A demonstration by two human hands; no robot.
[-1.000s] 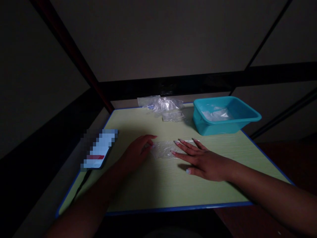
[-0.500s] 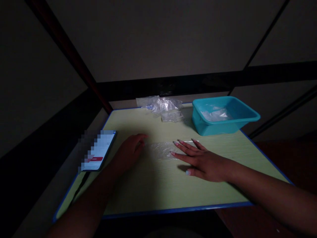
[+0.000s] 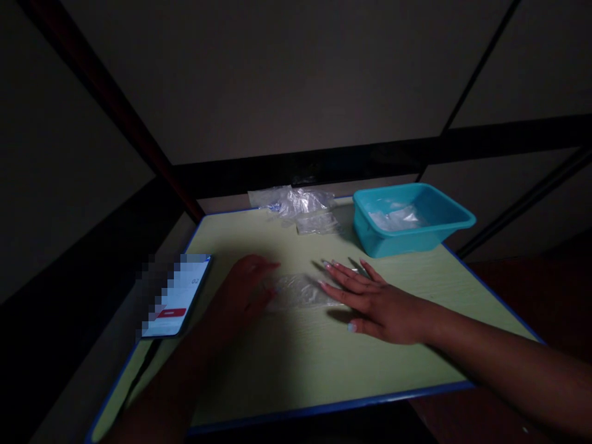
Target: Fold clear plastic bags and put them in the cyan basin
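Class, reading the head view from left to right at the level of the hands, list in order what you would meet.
Phone → left hand → flat clear plastic → right hand.

On our worktop [image 3: 324, 376], phone [image 3: 181, 302] at left edge | our left hand [image 3: 243, 288] right of it, beside the left end of a plastic bag [image 3: 298, 291] | our right hand [image 3: 382, 308] over its right end | basin [image 3: 402, 245] behind that hand, plastic wrapping [image 3: 401, 218] inside | bag pile [image 3: 298, 203] at rear, left of basin
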